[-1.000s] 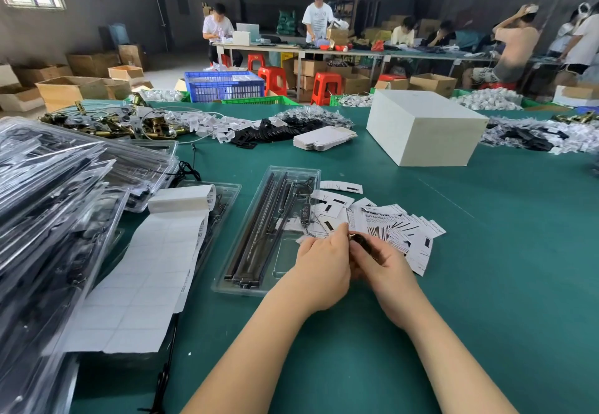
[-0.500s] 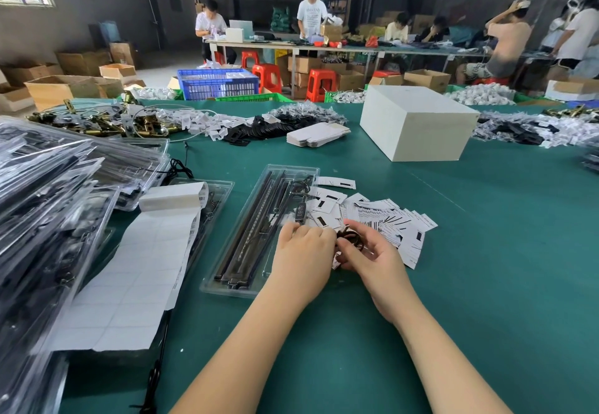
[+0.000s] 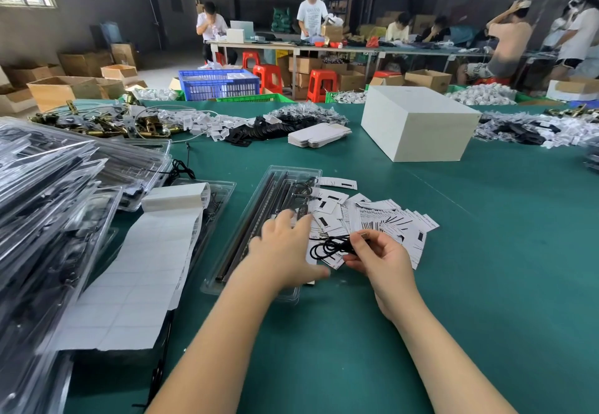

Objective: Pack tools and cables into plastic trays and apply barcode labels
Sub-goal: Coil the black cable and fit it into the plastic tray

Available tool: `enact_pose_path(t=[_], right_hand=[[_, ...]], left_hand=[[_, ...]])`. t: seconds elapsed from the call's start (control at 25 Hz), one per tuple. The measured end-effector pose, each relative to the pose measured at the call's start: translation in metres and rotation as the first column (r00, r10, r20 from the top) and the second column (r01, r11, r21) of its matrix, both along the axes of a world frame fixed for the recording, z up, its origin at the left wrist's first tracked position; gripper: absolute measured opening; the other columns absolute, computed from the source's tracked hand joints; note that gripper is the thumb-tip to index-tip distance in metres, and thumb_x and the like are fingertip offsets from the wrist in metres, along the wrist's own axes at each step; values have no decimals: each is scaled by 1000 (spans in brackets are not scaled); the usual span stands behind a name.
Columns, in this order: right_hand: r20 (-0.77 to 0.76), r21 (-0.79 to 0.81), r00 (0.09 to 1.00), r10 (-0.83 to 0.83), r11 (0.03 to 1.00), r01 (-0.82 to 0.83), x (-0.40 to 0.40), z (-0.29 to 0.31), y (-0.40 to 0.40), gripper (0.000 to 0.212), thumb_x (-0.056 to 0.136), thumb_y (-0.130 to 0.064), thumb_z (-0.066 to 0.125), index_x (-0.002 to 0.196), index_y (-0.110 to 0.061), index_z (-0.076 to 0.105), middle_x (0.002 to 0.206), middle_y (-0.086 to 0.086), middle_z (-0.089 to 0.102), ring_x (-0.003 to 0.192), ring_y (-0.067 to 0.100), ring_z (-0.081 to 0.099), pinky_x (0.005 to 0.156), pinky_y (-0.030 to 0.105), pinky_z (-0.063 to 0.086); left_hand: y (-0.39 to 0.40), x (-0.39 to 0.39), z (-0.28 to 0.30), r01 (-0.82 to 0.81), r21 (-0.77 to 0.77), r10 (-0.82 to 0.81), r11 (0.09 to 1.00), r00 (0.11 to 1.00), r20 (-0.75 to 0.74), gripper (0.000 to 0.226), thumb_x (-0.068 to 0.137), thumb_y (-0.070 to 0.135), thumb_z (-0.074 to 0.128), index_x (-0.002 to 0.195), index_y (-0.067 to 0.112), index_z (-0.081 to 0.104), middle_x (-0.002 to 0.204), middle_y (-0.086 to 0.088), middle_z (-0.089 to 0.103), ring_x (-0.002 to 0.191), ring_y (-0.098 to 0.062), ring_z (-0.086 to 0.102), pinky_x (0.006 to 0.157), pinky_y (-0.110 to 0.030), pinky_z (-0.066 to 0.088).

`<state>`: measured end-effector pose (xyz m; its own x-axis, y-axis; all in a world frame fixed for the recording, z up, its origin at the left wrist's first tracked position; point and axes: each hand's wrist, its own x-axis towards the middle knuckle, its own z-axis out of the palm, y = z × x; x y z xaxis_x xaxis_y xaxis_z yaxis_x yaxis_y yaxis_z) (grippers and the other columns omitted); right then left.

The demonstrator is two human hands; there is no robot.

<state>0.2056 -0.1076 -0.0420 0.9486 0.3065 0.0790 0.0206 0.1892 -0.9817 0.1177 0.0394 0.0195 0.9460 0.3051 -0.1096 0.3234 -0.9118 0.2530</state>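
Fingers of the right hand (image 3: 377, 256) pinch a coiled black cable (image 3: 327, 246) just above the scattered label cards (image 3: 385, 219). Left hand (image 3: 285, 245) lies with straight fingers on the plastic tray (image 3: 278, 175). I judge the loose loops may spring open or catch a card. The tray's long axis runs from near-left toward far-right, beside the cards.

The left hand (image 3: 285, 251) covers the near right portion of the clear plastic tray (image 3: 259, 229). The right hand (image 3: 377, 256) hides one end of the coiled black cable (image 3: 327, 246). At 9 o'clock, the stack of clear plastic trays (image 3: 48, 219) is blurred and cut off by the left edge. Print on the white barcode cards (image 3: 389, 219) is too small to read.
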Motion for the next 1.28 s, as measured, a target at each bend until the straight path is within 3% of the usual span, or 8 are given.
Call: enact_pose_path(t=[0.08, 0.16, 0.4, 0.6, 0.8, 1.0, 1.08, 1.28], right_hand=[[-30, 25, 999, -16, 1000, 17, 0, 0, 1, 5, 89, -12, 66, 85, -12, 66, 68, -3, 70, 59, 16, 68, 55, 20, 54], [-49, 47, 999, -18, 999, 20, -2, 0, 2, 5, 89, -11, 66, 84, -12, 66, 69, -2, 69, 58, 15, 68, 54, 20, 54], [-55, 72, 997, -60, 995, 64, -2, 1, -2, 5, 89, -15, 67, 85, -13, 67, 69, -7, 69, 64, 17, 70, 57, 20, 55], [-30, 94, 994, -103, 990, 106, -7, 2, 1, 5, 90, -15, 66, 87, -12, 66, 73, -6, 70, 67, 17, 71, 61, 21, 56], [-108, 145, 987, -117, 981, 132, -6, 4, -1, 4, 90, -14, 66, 90, -10, 66, 78, -2, 68, 69, 20, 71, 61, 22, 56], [-100, 167, 991, -86, 981, 102, -12, 5, 3, 4, 90, -13, 65, 88, -10, 65, 70, -10, 69, 66, 19, 71, 60, 21, 55], [-59, 145, 994, -91, 984, 99, -15, 5, 4, 4, 91, -13, 64, 87, -11, 65, 69, -11, 69, 68, 20, 72, 61, 21, 55], [179, -40, 970, -166, 984, 175, -22, 4, 7, 8, 88, -17, 70, 86, -25, 68, 81, -10, 72, 77, 15, 70, 72, 29, 56]], left_hand=[[9, -13, 9, -52, -8, 48, 999, 963, -264, 127, 56, 65, 78, 150, 31, -1, 154, -5, 9, 140, -33, 14, 108, -55, 32], [11, -19, 10, -24, 43, 38, 999, 931, -363, 128, 52, 57, 85, 149, 32, 4, 149, -6, 18, 138, -33, 20, 104, -55, 38], [23, -13, 12, 49, -178, -81, 983, 981, -177, 106, 67, 57, 76, 151, 34, 16, 154, 7, 29, 138, -16, 34, 110, -40, 35], [16, -11, 8, 87, -150, -107, 985, 986, -126, 76, 78, 52, 63, 142, 25, 33, 143, 3, 46, 126, -19, 47, 102, -40, 42], [13, -9, 15, 141, -161, -159, 977, 981, -109, 61, 92, 47, 46, 145, 20, 30, 148, -2, 40, 130, -22, 43, 106, -41, 37], [-2, -7, 17, 95, -145, -96, 985, 995, -4, 19, 92, 31, 38, 100, 13, 38, 104, -12, 55, 88, -32, 51, 70, -37, 39], [-12, -6, 14, 60, -58, -58, 996, 998, 38, 17, 93, 29, 38, 95, 14, 34, 104, -13, 52, 89, -36, 52, 69, -37, 37], [-22, 0, 7, 37, 78, -46, 996, 993, 111, 33, 92, 39, 40, 113, 14, 39, 113, -9, 54, 99, -37, 56, 72, -37, 42]])
